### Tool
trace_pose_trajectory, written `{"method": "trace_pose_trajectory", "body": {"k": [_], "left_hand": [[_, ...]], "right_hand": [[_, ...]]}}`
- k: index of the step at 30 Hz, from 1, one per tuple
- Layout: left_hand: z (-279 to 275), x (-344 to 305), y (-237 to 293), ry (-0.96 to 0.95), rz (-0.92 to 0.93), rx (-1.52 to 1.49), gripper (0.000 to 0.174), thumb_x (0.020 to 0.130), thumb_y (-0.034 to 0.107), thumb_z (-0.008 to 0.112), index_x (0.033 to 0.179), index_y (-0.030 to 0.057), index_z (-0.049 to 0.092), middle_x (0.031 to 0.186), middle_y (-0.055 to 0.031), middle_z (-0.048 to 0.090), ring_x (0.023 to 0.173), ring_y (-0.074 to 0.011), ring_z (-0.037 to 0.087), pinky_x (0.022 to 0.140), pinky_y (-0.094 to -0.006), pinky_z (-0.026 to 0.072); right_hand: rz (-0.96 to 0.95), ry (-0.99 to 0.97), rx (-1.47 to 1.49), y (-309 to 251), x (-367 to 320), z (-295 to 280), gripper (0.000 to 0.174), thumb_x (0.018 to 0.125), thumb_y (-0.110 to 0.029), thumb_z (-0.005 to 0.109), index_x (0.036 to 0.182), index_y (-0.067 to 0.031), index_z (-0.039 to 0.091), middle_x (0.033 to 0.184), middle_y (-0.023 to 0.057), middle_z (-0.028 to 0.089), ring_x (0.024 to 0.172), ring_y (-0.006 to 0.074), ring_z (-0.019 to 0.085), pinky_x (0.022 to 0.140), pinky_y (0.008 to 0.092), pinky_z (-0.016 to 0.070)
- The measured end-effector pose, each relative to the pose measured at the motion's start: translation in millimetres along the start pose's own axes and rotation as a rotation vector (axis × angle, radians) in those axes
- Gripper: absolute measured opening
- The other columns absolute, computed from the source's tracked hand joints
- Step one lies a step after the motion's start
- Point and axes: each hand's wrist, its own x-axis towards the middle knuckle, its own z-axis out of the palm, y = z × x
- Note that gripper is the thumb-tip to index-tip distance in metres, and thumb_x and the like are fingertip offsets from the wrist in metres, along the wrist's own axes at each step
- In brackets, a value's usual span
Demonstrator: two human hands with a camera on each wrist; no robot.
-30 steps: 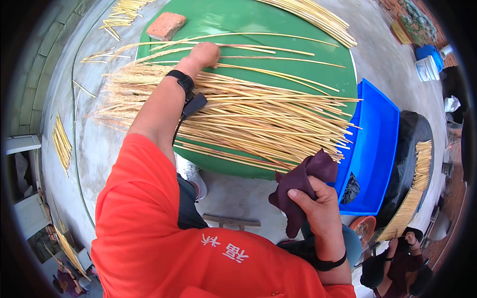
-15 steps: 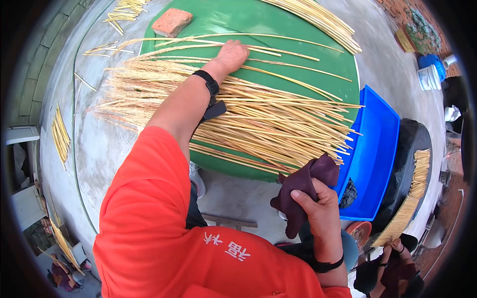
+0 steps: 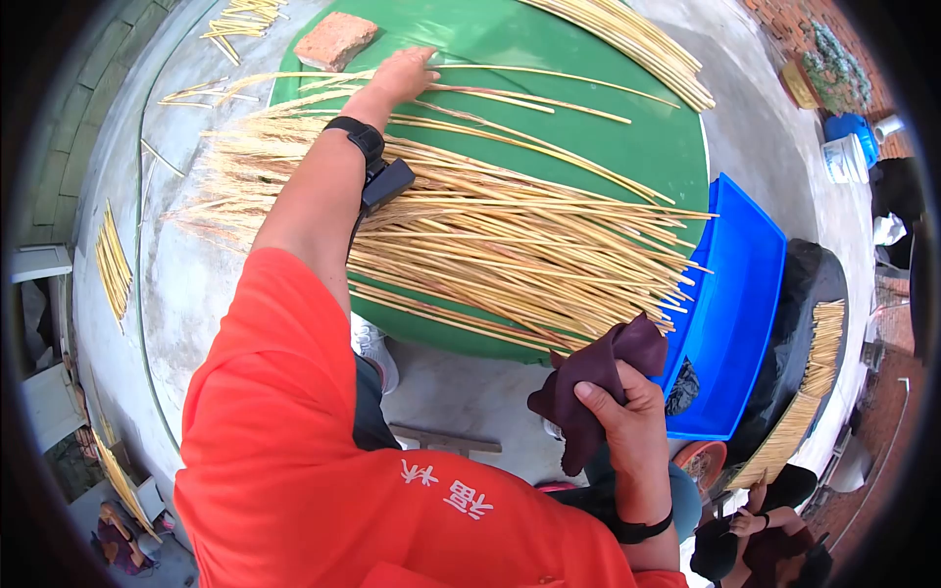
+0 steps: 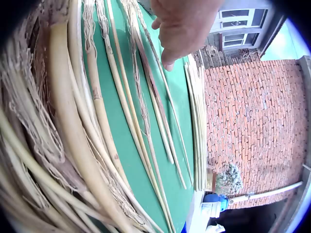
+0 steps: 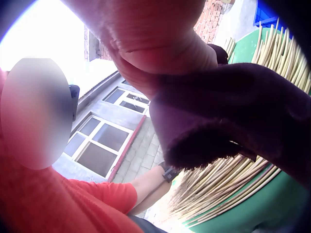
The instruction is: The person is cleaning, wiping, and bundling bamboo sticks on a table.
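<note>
My left hand (image 3: 404, 73) reaches over the far side of a round green table (image 3: 627, 147), fingers extended beside a few loose straw stalks (image 3: 549, 69). In the left wrist view its fingertips (image 4: 168, 66) are right by the outermost thin stalk, with nothing gripped between them. Nearer me lies a broad heap of long yellow stalks (image 3: 520, 235), feathery ends to the left, cut ends to the right. My right hand (image 3: 632, 412) holds a crumpled maroon cloth (image 3: 588, 387), thumb on top, near the table's front edge; its rough edge shows in the right wrist view.
A brick (image 3: 336, 41) rests at the table's back left. Another stalk bundle (image 3: 627, 44) lies at the back right. A blue bin (image 3: 750, 304) stands right of the table, under some stalk ends. Short stalks (image 3: 114, 260) lie on the floor. Another person's hands (image 3: 753, 514) show at lower right.
My left hand went right along the far stalks, then back left and farther away. One loose stalk has swung toward the heap. The right hand stays almost still with the maroon cloth.
</note>
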Motion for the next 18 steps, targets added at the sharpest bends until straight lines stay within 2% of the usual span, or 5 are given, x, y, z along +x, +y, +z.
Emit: {"method": "trace_pose_trajectory", "body": {"k": [8, 10, 14, 16, 18], "left_hand": [[8.0, -11.4, 25.7, -0.114, 0.123, 0.207, 0.026, 0.079, 0.011, 0.055, 0.104, 0.0094, 0.056, 0.094, -0.0066, 0.056, 0.097, -0.0257, 0.051, 0.084, -0.0371, 0.0411], [10.5, -12.1, 26.3, -0.084, 0.161, 0.288, 0.017, 0.077, 0.009, 0.052, 0.093, 0.0099, 0.059, 0.095, -0.0054, 0.057, 0.097, -0.0243, 0.052, 0.080, -0.0378, 0.0429], [8.0, -15.2, 28.8, 0.034, 0.201, 0.255, 0.018, 0.077, 0.007, 0.051, 0.091, 0.0104, 0.059, 0.092, -0.0066, 0.058, 0.095, -0.0258, 0.053, 0.079, -0.0381, 0.0437], [-8.2, -7.6, 27.3, 0.163, 0.260, 0.207, 0.020, 0.073, 0.000, 0.050, 0.089, 0.0103, 0.059, 0.088, -0.0075, 0.059, 0.085, -0.0270, 0.057, 0.072, -0.0362, 0.0469], [-23.6, -5.1, 14.0, 0.128, 0.227, 0.155, 0.022, 0.073, 0.001, 0.051, 0.090, 0.0107, 0.060, 0.086, -0.0082, 0.061, 0.083, -0.0273, 0.058, 0.070, -0.0366, 0.0471]], "right_hand": [[0.007, 0.015, -0.007, 1.6, 0.1, 1.1, 0.013, 0.079, -0.002, 0.063, 0.092, -0.0010, 0.063, 0.077, -0.0005, 0.061, 0.068, 0.0044, 0.053, 0.060, 0.0187, 0.0441], [-0.006, -0.011, -0.011, 2.2, -0.4, 1.3, 0.013, 0.079, -0.003, 0.063, 0.092, -0.0010, 0.062, 0.076, -0.0010, 0.061, 0.068, 0.0039, 0.053, 0.060, 0.0187, 0.0439], [-0.008, -0.008, -0.043, 0.4, -2.7, 2.6, 0.013, 0.079, -0.004, 0.063, 0.092, -0.0009, 0.062, 0.076, -0.0011, 0.061, 0.068, 0.0038, 0.052, 0.059, 0.0187, 0.0436], [-0.025, -0.014, -0.062, 0.4, -4.0, 2.4, 0.014, 0.079, -0.005, 0.063, 0.092, -0.0009, 0.062, 0.076, -0.0011, 0.061, 0.068, 0.0037, 0.052, 0.060, 0.0189, 0.0435], [-0.027, -0.014, -0.059, 0.5, -5.4, 3.3, 0.014, 0.079, -0.005, 0.063, 0.092, -0.0009, 0.062, 0.076, -0.0011, 0.061, 0.068, 0.0036, 0.052, 0.059, 0.0189, 0.0434]]}}
